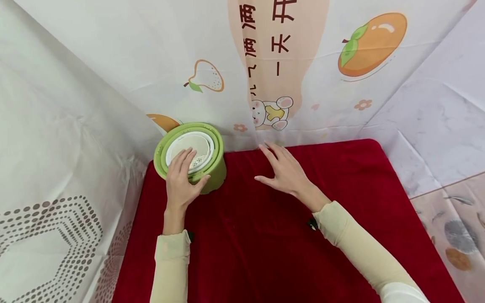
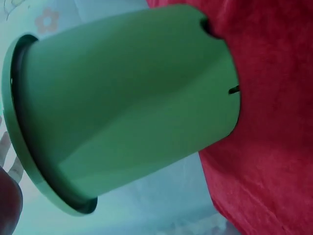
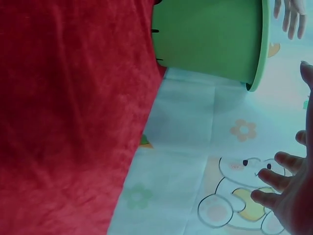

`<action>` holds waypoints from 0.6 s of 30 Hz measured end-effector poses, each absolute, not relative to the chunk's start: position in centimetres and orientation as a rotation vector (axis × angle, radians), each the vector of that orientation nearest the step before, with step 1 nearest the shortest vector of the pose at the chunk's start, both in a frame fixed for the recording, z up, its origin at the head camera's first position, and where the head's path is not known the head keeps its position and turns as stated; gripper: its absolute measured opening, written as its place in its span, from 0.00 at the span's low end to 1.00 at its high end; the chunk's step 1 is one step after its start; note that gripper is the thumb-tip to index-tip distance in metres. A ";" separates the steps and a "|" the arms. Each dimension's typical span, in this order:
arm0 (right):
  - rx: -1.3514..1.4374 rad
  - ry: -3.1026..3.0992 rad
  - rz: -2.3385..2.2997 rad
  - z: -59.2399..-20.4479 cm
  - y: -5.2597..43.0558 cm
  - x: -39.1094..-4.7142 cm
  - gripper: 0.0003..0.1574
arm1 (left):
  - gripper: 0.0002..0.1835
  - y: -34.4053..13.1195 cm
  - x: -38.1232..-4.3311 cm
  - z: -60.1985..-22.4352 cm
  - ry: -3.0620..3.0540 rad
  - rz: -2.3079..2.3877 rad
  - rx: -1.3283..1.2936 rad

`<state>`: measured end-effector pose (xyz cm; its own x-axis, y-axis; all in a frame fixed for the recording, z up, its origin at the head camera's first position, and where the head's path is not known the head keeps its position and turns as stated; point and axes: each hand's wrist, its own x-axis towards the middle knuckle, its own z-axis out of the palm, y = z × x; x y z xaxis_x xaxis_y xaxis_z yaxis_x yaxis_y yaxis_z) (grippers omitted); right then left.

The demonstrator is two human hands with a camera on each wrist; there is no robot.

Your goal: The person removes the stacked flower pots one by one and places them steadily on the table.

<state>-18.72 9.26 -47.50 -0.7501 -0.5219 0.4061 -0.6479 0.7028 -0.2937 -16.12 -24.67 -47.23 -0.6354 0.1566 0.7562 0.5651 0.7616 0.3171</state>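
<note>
A green plant pot (image 1: 217,177) stands upright at the back left of the red cloth. Nested inside it are another green rim and a white pot (image 1: 191,141) with a perforated bottom. My left hand (image 1: 181,181) hovers over the near side of the pots, its fingers spread loosely and holding nothing. In the right wrist view, fingers of that hand (image 3: 292,17) hang just above the green rim. My right hand (image 1: 289,174), thumb apart from its fingers, is held over the cloth to the right of the pot, touching nothing.
A red cloth (image 1: 257,252) covers the table. Behind it hangs a white printed sheet (image 1: 170,46) with fruit and a cartoon bear, close to the back of the pot. More pale sheets (image 1: 45,139) close off the left and right sides.
</note>
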 end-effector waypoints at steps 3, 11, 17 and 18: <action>0.947 -2.618 0.613 -46.8 8.2 -19.5 0.58 | 0.40 -25.4 -16.6 -46.8 -2.209 -0.730 -0.486; 0.993 -2.627 0.603 -45.8 6.1 -20.7 0.58 | 0.40 -27.0 -17.0 -46.6 -2.230 -0.722 -0.394; 0.973 -2.647 0.635 -45.3 5.2 -21.3 0.57 | 0.40 -28.3 -17.6 -46.5 -2.217 -0.710 -0.331; 0.970 -2.652 0.638 -45.3 5.1 -21.4 0.57 | 0.40 -28.5 -17.7 -46.5 -2.210 -0.714 -0.319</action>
<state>-21.41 5.07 -45.26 -0.7488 -0.5505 0.3691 -0.6582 0.6834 -0.3159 -17.72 -28.50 -46.51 -0.6671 0.0000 0.7450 0.4357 0.8112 0.3901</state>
